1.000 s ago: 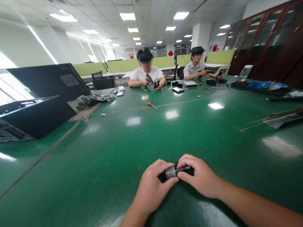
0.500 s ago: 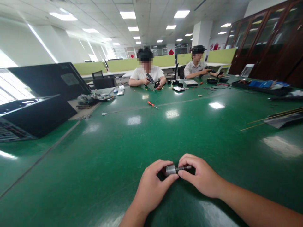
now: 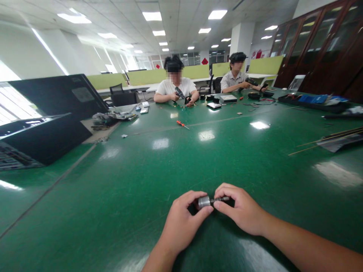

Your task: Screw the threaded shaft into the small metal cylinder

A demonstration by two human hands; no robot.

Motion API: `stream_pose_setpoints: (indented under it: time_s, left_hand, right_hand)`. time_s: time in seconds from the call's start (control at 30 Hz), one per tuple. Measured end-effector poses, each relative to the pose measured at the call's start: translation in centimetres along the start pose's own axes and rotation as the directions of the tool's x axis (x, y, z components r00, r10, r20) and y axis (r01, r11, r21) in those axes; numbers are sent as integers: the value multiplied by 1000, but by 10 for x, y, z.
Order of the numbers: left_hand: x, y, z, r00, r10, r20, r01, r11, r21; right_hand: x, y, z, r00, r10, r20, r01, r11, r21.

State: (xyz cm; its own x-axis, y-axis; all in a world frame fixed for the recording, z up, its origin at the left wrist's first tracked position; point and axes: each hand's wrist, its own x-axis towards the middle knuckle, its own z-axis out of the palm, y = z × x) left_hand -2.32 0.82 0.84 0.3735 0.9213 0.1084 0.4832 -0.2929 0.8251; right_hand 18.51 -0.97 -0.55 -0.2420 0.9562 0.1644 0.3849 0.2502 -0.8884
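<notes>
Near the front of the green table, my left hand (image 3: 184, 217) is closed around a silver metal cylinder (image 3: 204, 201) with its thumb and fingers. A thin dark, stepped shaft (image 3: 217, 200) sticks out of the cylinder toward the right. My right hand (image 3: 241, 207) pinches this shaft between thumb and fingertips, and the shaft's lighter tip shows past the fingers. The piece lies roughly level, just above or on the tabletop; I cannot tell which. My left palm hides the cylinder's left end.
An orange-handled screwdriver (image 3: 182, 124) lies mid-table. At left stands an opened black computer case (image 3: 42, 139) beside circuit boards (image 3: 119, 116). Thin rods (image 3: 329, 139) lie at right, and a black tray (image 3: 312, 102) sits behind. Two people (image 3: 176, 87) across the table hold power drills.
</notes>
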Motion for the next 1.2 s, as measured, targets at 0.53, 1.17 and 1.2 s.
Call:
stream_pose_setpoints:
  time_s: [0.53, 1.17, 1.2]
  left_hand:
    - [1, 1, 1, 1000, -23, 11, 23, 1000, -8]
    - [0, 2, 0, 1000, -1, 20, 0, 999, 40]
    - [0, 2, 0, 1000, -1, 21, 0, 999, 40]
  right_hand:
    - [-1, 0, 0, 1000, 3, 1, -3, 1000, -16]
    - [-2, -2, 2, 1000, 3, 10, -3, 999, -36]
    - [-2, -2, 2, 1000, 4, 9, -3, 999, -38]
